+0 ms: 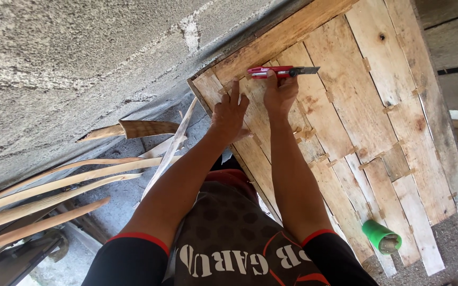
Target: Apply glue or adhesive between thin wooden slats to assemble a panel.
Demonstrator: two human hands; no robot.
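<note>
The right hand [280, 92] fingers pinch a red utility knife [281, 71] at the far edge of the plank panel [356, 106]; the left hand [229, 114] lies beside it, fingers spread flat. Cutting cleanly likely calls for firm bracing, clear of the blade

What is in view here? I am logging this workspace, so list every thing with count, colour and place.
Utility knife: one, red with grey blade, on the panel's upper part.
Wooden panel: one, pale brown planks joined by small pegs, centre and right.
Wooden strips: several, pale, lower left.
Curved wood piece: one, brown, left of the panel.
Cup: one, green, lower right.
Concrete wall: grey, upper left.
Left hand: flat on the panel.
Right hand: gripping the knife.
</note>
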